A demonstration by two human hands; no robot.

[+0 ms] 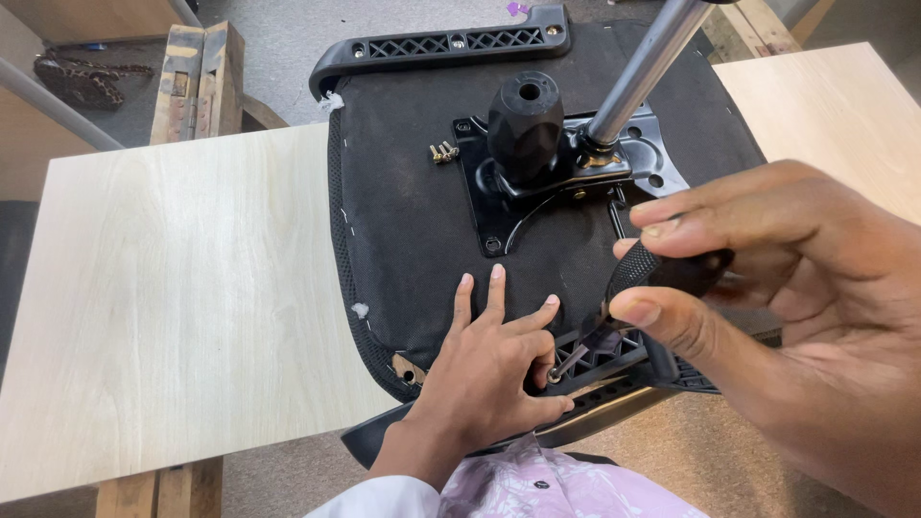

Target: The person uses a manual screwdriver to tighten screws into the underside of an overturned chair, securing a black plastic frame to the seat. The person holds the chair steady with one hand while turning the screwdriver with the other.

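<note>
1. Head view: an upturned chair seat [422, 230], black fabric underside up, lies on a pale wood worktop [163, 288] and overhangs its near edge.
2. The right hand [767, 278] grips a black-handled screwdriver [662, 273], fingers and thumb curled round the handle. The shaft slants down and left to a screw [554, 375] at the near armrest bracket [614, 360].
3. The left hand [489, 369] lies flat on the seat just beside that bracket, fingers spread, thumb and forefinger pinching at the screwdriver tip and the screw. Whether they actually hold the screw I cannot tell.
4. A black metal plate [499, 206] is fixed at the middle of the seat, with a black knob [525, 120] on it and a chrome tube [643, 67] rising up and right out of view.
5. Loose brass-coloured screws [442, 152] lie on the fabric just left of the plate.
6. A second armrest bracket [441, 46] lies along the far edge of the seat.
</note>
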